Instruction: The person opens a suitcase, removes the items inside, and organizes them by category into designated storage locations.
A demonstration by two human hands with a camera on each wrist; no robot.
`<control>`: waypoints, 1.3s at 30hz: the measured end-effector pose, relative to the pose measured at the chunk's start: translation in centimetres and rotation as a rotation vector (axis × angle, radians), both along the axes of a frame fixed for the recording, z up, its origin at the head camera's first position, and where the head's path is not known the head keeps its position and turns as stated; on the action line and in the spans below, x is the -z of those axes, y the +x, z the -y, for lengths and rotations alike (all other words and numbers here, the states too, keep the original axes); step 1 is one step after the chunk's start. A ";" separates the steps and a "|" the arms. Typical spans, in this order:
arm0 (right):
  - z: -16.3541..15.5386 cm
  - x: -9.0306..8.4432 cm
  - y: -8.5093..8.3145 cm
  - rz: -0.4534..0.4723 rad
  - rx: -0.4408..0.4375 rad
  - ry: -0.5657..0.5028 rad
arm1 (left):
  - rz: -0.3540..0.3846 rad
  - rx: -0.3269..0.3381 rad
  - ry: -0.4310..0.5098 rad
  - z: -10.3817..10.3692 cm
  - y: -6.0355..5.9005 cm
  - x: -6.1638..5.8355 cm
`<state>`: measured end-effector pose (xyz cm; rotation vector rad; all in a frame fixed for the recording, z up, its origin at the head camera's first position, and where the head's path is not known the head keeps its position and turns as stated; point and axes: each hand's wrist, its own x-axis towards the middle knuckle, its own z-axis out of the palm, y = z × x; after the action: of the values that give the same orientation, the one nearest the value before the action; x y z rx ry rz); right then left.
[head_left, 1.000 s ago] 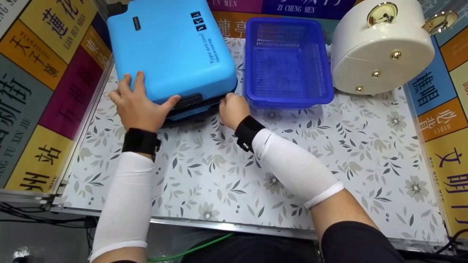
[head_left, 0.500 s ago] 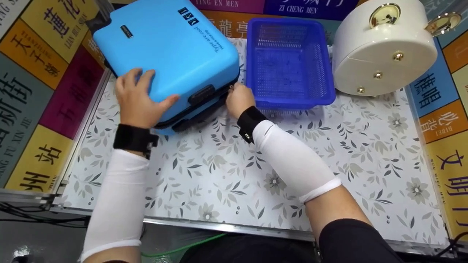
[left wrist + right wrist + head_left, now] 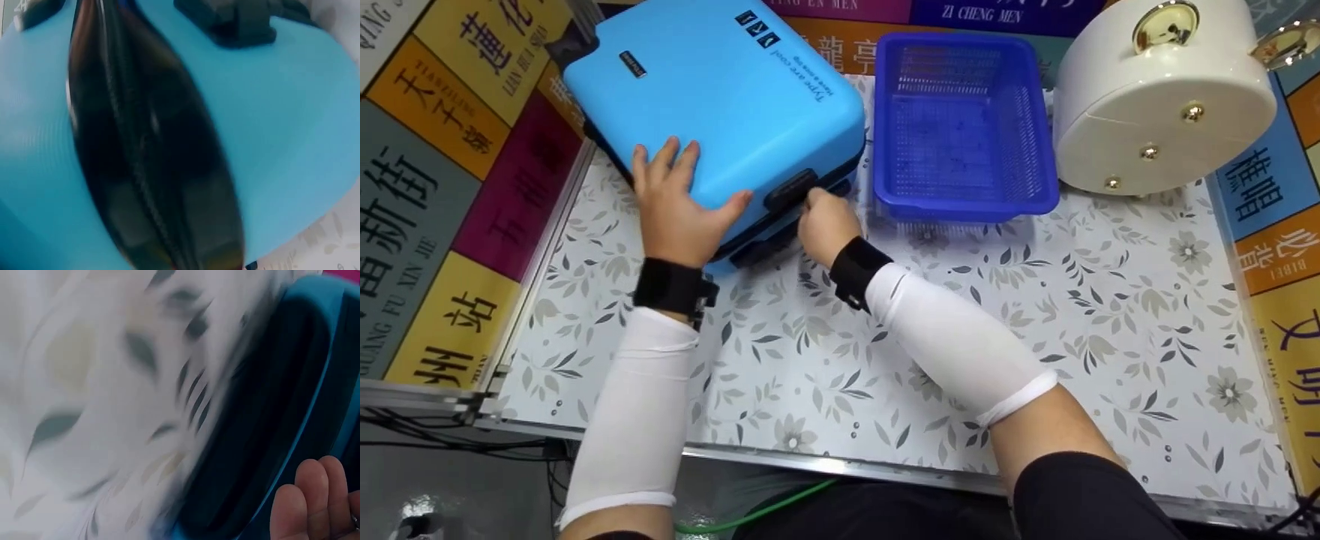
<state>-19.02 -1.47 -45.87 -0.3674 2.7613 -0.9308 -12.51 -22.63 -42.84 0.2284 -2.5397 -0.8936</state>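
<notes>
On the tabletop, left of the basket, lies the case, a bright blue hard shell turned at an angle, its near right corner almost touching the basket's left wall. My left hand rests flat on the case's near left part, fingers spread and straight on the lid, thumb reaching toward the black latch on the near side. My right hand is at that same near side, just right of the latch, knuckles up and fingers curled in against the dark seam between the two shells; I cannot tell from the head view whether they pinch anything there. The right wrist view is blurred, showing only fingertips beside the case's dark edge and the leaf-patterned tabletop beyond. The left wrist view shows the black zipper band running between the two blue shells, close up and soft, with a black fitting at the top.

Right of the basket stands a white round box with gold studs and a gold clasp, its rim near the basket's right wall but apart from it. Both my forearms wear white sleeves and black wrist straps. Behind the case and along both sides of it and the basket run coloured panels printed with large characters.
</notes>
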 end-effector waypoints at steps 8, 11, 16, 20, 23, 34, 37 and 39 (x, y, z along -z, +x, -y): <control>-0.1 0.1 -0.7 -0.013 0.070 -0.045 | 0.025 -0.005 -0.049 -2.2 0.3 0.0; -0.4 0.1 -1.5 -0.033 0.091 -0.033 | 0.047 -0.015 -0.080 -3.4 0.4 0.0; -0.7 -0.1 -2.8 -0.078 0.136 -0.028 | 0.126 0.031 -0.109 -4.5 0.7 -1.0; -0.7 -0.2 -3.2 -0.088 0.147 -0.018 | 0.233 0.149 -0.084 -1.8 0.7 -3.4; -0.7 -0.2 -3.2 -0.082 0.135 -0.016 | 0.320 0.258 -0.073 1.1 0.4 -4.3; -1.0 -0.1 -3.1 -0.059 0.121 -0.018 | -0.030 0.203 -0.203 2.3 -1.7 1.3; -1.3 0.0 -2.9 -0.064 0.112 -0.022 | -0.088 0.154 -0.187 1.1 -2.0 1.8; -1.4 0.1 -2.5 -0.068 0.091 -0.031 | -0.093 0.130 -0.179 0.4 -2.1 1.9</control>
<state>-21.55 -0.06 -45.93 -0.2864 2.8498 -1.0009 -14.66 -23.05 -44.78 -0.0327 -2.5506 -0.7005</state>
